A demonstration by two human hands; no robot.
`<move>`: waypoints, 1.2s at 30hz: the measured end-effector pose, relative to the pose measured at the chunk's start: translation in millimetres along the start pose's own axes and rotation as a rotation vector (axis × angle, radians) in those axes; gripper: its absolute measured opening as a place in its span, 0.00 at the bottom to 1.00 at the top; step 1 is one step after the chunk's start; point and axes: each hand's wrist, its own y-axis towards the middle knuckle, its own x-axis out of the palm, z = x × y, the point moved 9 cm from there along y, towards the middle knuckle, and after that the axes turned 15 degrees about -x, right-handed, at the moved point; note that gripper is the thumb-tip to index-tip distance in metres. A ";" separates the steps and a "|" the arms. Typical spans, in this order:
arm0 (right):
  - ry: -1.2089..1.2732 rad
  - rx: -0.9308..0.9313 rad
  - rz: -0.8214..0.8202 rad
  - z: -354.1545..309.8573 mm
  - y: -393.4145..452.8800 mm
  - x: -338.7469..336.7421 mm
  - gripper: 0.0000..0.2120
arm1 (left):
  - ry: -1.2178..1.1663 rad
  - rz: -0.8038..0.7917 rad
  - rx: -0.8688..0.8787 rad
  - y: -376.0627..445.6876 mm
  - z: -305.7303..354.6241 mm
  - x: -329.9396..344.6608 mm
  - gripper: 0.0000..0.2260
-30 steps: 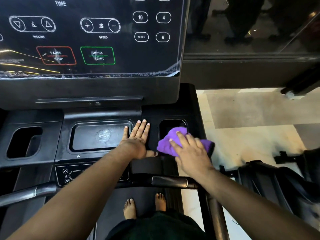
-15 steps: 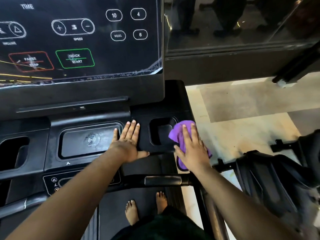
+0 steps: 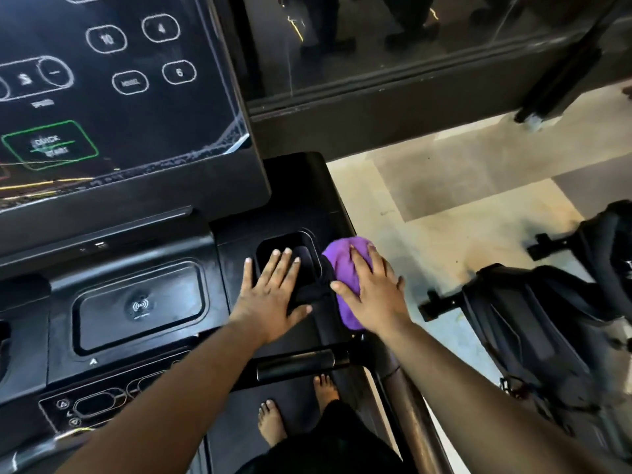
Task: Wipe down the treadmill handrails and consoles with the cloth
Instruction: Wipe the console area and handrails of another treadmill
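Note:
A purple cloth [image 3: 343, 268] lies over the right edge of the black treadmill console deck [image 3: 236, 241], just right of a cup recess [image 3: 290, 248]. My right hand [image 3: 371, 289] presses flat on the cloth with straight, spread fingers. Flat on the deck, my left hand [image 3: 272, 295] rests with its fingertips over the recess's left rim. The touchscreen console [image 3: 130, 107] rises at the upper left. A dark right handrail [image 3: 415, 415] runs down under my right forearm. A short front grip bar [image 3: 295, 366] sits below my hands.
A wireless charging pad [image 3: 140, 306] and small button panel [image 3: 92, 405] lie left of my hands. My bare feet [image 3: 297, 408] stand on the belt. Another black machine [image 3: 547, 330] stands right, across pale floor tiles [image 3: 461, 206]. A glass wall [image 3: 410, 46] is ahead.
My right hand has slid the cloth from over the cup recess to the deck's right edge. My left hand has shifted right to the recess rim. The view has panned right.

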 end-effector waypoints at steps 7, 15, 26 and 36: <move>0.154 -0.082 0.132 -14.5 64.2 -0.8 0.34 | -0.023 0.027 0.006 1.2 -4.6 0.1 0.46; 0.007 -0.249 0.080 -27.2 -97.1 17.5 0.30 | -0.132 0.030 0.038 -23.6 8.2 -7.0 0.42; -0.749 -0.215 -0.284 -66.5 -190.0 56.0 0.38 | 0.181 0.264 0.311 -148.5 53.4 53.6 0.40; -1.098 -0.301 -0.681 -73.9 -200.7 87.9 0.36 | 0.167 0.349 0.346 -176.6 54.7 72.5 0.38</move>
